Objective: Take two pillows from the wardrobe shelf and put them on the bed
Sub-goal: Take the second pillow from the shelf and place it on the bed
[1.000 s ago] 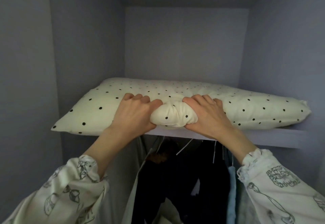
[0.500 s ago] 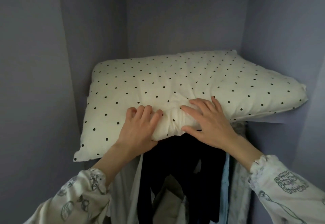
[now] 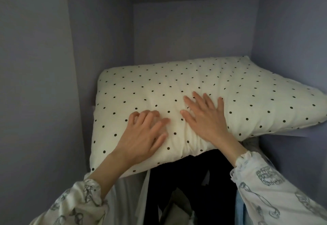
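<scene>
- both hands have let go of the bunched front edge they squeezed a second ago and now lie flat on top of the pillow, which has tipped forward so its spotted upper face shows much more fully
- left hand rests palm down on the near left part of the pillow, fingers spread and only slightly bent, holding nothing; its fingertips look a little blurred
- right hand lies palm down just beside it toward the middle, fingers straight and fanned wide, thumb pointing toward the left hand, gripping nothing
- pillow is cream with small black dots; its far side and right corner sit on the wardrobe shelf, while the near left corner hangs out past the shelf edge and droops lower than the rest
- a soft crease in the cover runs between the two hands
- only one pillow can be seen; whether another lies behind or under it cannot be told
- dark clothes hang below the shelf, directly under the overhanging front of the pillow, with a strip of light blue fabric at their right
- both forearms come up from the bottom of the view in pale printed sleeves
- grey-lilac wardrobe walls close in the shelf at left, back and right
</scene>
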`<state>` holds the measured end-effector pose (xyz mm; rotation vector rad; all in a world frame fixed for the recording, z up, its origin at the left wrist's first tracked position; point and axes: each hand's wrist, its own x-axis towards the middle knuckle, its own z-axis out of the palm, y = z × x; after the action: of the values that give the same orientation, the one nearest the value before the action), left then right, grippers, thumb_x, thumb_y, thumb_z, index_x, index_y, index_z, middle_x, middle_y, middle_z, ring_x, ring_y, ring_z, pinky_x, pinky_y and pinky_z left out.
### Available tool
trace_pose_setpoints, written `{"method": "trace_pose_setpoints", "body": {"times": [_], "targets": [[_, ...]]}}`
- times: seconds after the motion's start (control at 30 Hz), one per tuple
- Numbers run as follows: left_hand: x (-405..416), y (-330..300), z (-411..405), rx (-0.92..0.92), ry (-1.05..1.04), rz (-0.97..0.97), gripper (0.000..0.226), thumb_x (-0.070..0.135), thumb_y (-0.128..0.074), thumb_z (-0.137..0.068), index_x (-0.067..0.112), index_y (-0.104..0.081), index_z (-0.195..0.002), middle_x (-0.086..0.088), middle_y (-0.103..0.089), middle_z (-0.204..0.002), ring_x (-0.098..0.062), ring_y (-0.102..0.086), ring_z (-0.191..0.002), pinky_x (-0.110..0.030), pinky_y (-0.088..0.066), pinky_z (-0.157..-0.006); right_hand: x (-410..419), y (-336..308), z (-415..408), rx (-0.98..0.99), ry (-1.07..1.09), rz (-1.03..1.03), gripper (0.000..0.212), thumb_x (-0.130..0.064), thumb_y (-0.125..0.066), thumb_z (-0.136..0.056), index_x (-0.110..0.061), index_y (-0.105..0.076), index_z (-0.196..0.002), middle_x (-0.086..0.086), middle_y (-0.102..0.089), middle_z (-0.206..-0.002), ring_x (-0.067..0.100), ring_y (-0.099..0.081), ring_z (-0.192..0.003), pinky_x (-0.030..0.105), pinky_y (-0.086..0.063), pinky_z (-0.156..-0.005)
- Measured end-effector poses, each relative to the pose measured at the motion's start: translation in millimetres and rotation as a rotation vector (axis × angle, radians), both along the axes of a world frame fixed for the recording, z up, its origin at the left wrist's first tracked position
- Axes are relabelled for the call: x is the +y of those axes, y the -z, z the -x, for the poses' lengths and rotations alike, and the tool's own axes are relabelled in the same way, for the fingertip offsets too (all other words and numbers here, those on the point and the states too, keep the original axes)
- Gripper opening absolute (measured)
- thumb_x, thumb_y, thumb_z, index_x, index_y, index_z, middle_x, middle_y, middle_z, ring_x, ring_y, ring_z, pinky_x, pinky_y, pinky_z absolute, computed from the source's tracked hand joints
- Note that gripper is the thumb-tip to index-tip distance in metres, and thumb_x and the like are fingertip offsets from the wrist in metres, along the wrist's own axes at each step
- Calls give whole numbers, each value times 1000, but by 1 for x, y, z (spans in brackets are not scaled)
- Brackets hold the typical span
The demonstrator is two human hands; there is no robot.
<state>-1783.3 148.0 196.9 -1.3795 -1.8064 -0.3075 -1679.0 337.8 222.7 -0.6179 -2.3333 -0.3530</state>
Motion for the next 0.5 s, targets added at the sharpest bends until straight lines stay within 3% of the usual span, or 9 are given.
{"method": "trace_pose_setpoints", "body": {"times": [0.13, 0.23, 0.3, 0.5], "targets": [[25, -28, 32, -163, -124, -19, 53, 50, -25, -91, 30, -25, -140, -8, -24, -149, -29, -14, -139, -56, -8, -110, -2, 17, -5, 1, 23, -90, 64, -63, -6, -87, -36, -19, -145, -1, -17, -156, 28, -15, -143, 58, -2, -110], [52, -62, 56, -131, -168, 8, 62, 59, -18, -86, 35, -11, -144, -6, -5, -156, -27, 3, -143, -60, 1, -110, -4, 29, -13, 26, -19, -142, 61, -59, -19, -90, -29, -35, -141, 5, -32, -151, 32, -30, -137, 62, -18, -108], [67, -76, 65, -121, -172, 29, 64, 63, -13, -84, 39, -5, -144, -4, 3, -157, -27, 8, -143, -63, 2, -108, -3, 35, -18, 27, -35, -158, 60, -59, -23, -90, -28, -39, -139, 5, -35, -149, 32, -33, -136, 63, -22, -106], [80, -42, 66, -141, -140, -38, 61, 63, -1, -87, 41, -3, -143, 0, 13, -157, -23, 19, -142, -64, 10, -107, 10, 26, -16, 92, -12, -114, 65, -63, -19, -88, -32, -25, -144, 0, -14, -156, 25, -12, -144, 62, -3, -109]]}}
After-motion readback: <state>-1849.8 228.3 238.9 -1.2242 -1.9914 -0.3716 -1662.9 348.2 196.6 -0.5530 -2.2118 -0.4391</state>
